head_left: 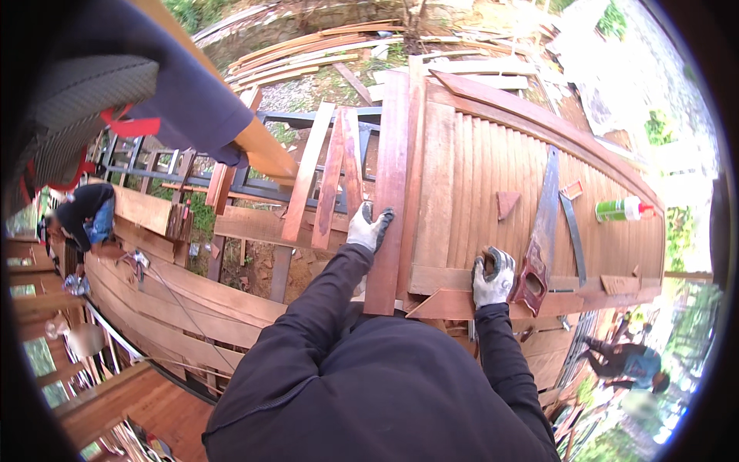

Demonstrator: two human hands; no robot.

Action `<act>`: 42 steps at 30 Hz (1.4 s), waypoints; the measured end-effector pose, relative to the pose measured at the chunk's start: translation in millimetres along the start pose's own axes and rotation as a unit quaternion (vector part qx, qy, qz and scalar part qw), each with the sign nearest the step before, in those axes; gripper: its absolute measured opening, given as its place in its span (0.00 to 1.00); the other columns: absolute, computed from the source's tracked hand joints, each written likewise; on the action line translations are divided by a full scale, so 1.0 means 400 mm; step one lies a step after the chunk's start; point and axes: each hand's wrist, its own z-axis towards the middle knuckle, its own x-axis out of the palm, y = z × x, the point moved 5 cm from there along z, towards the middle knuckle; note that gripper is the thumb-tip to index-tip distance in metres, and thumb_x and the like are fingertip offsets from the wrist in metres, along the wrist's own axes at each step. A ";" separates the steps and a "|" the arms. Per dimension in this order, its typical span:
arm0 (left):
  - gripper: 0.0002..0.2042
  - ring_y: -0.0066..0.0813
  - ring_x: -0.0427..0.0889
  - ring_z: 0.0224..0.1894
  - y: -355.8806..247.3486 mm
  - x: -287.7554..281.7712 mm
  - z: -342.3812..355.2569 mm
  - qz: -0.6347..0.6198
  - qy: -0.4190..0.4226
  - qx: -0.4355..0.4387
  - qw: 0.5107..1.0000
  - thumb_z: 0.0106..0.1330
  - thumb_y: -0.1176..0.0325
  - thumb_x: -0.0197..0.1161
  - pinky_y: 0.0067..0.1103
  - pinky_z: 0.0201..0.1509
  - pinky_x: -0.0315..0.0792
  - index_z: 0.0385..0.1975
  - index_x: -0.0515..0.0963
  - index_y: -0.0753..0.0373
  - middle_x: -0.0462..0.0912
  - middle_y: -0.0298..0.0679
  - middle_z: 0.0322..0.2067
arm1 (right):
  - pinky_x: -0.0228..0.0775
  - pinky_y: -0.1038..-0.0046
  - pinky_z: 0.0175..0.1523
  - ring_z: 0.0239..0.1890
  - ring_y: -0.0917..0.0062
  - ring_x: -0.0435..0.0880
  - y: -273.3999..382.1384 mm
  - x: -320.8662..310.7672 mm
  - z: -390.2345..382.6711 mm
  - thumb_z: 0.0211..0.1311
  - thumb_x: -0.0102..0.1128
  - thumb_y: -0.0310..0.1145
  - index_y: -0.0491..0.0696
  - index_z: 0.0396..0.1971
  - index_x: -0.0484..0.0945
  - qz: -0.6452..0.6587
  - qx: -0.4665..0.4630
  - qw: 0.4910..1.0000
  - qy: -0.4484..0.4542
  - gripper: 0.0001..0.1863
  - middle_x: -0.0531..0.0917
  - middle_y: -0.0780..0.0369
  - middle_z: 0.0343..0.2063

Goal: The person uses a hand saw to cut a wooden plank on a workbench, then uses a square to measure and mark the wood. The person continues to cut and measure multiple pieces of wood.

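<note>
My left hand (369,229), in a white glove with dark fingertips, grips the left edge of a long reddish wooden plank (389,169). Its thumb lies on top of the plank; the other fingers are partly hidden along the side. My right hand (493,277), gloved alike, rests at the near edge of a slatted wooden panel (469,208). Its fingers curl around something small and brownish that I cannot make out. Just right of it lies a handsaw (543,231) with a reddish wooden handle. Below that hand runs a reddish strip (446,304) with a slanted end.
On the panel lie a triangular wood offcut (506,204), a dark metal strip (573,240) and a green-white bottle (618,209). Narrow boards (327,181) lie over a dark metal frame at left. A person (88,215) bends at far left; another person (631,363) is at lower right.
</note>
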 end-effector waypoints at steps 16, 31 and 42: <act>0.23 0.28 0.79 0.50 0.076 0.069 -0.001 0.023 0.005 0.000 1.000 0.61 0.62 0.74 0.23 0.56 0.72 0.47 0.74 0.73 0.82 0.47 0.45 | 0.67 0.57 0.58 0.51 0.58 0.75 0.016 0.005 0.016 0.53 0.68 0.32 0.49 0.42 0.80 -0.043 0.006 0.998 0.043 0.15 0.80 0.57 0.42; 0.15 0.20 0.80 0.41 0.017 0.059 0.049 -0.034 0.016 0.048 0.998 0.65 0.72 0.69 0.16 0.47 0.76 0.46 0.73 0.72 0.82 0.39 0.41 | 0.67 0.58 0.59 0.52 0.58 0.74 0.013 0.004 0.008 0.52 0.68 0.35 0.49 0.43 0.79 -0.033 0.018 0.999 0.034 0.17 0.79 0.55 0.43; 0.18 0.25 0.80 0.45 -0.058 0.081 0.001 -0.007 0.023 0.040 0.999 0.65 0.73 0.68 0.19 0.51 0.76 0.48 0.71 0.78 0.79 0.45 0.46 | 0.67 0.57 0.59 0.52 0.57 0.74 0.006 0.001 0.002 0.52 0.68 0.36 0.49 0.42 0.79 -0.037 -0.003 0.999 0.013 0.17 0.79 0.55 0.42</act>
